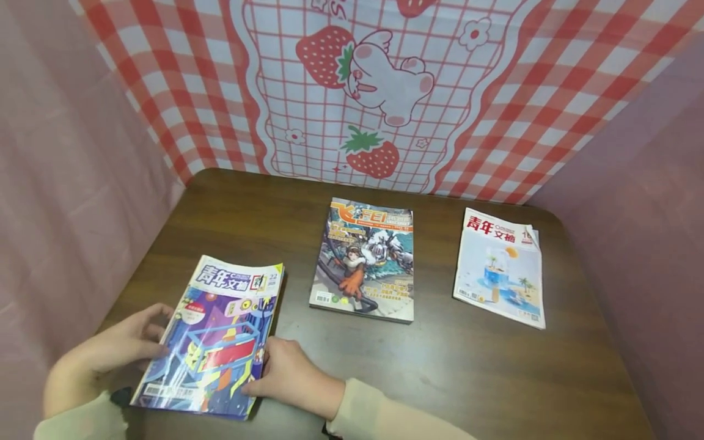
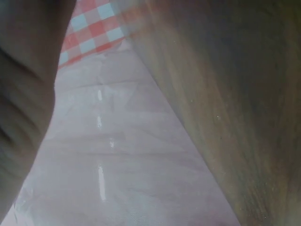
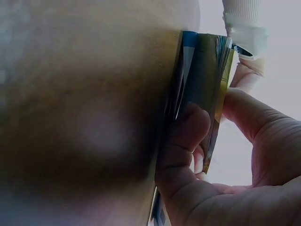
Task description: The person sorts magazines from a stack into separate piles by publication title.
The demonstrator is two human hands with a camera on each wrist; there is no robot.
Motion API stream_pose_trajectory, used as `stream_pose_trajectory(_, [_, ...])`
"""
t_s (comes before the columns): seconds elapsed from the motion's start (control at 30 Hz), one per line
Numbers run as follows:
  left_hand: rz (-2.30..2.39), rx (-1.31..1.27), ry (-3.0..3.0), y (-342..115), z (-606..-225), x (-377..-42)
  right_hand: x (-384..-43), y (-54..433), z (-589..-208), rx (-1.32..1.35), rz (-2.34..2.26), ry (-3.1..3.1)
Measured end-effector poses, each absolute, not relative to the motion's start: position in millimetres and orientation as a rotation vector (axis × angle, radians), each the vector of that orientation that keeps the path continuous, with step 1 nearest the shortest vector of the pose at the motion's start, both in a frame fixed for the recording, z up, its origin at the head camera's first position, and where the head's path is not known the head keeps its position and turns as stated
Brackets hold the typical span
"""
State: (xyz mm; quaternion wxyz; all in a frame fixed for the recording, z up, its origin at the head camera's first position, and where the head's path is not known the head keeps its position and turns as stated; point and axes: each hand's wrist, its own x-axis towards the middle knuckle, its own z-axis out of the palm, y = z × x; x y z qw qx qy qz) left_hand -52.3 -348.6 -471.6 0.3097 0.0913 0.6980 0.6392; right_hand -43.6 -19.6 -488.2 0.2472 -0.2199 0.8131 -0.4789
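Observation:
A stack of magazines (image 1: 220,330), topped by a purple-and-blue cover with a white title band, lies at the table's front left. At its left edge my left hand (image 1: 118,342) holds the side with bent fingers, the thumb against the edge; its fingertips are partly hidden. My right hand (image 1: 294,376) grips the lower right edge, thumb over the cover. In the right wrist view, the right hand (image 3: 221,174) has its fingers curled against the side of the thick stack (image 3: 202,70). The left wrist view shows part of a hand (image 2: 23,94), not the magazines.
A magazine with a comic-style cover (image 1: 365,263) lies at the middle of the brown wooden table (image 1: 440,373). Farther right is a white-and-blue magazine (image 1: 500,269) with a curled corner. A red checked cloth (image 1: 192,110) hangs behind, pink curtains (image 1: 66,153) at the sides.

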Motion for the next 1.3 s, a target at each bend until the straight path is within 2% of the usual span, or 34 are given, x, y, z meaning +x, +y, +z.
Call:
stream_pose_trajectory(0.2, [1.603, 0.072, 1.914, -345, -467, -50, -46, -21, -489, -0.611, -1.277, 2.211])
stream_pose_trajectory(0.5, [1.425, -0.044, 2.111, -341, -462, -53, -44, -19, -486, -0.517, -1.173, 2.214])
stream_pose_trajectory(1.0, [0.94, -0.031, 2.568, -329, -452, -67, -50, -3, -478, -0.492, -1.152, 2.329])
stream_pose_trajectory(1.3, [1.007, 0.019, 2.664, -300, -428, -81, -67, 16, -468, -0.434, -1.338, 2.368])
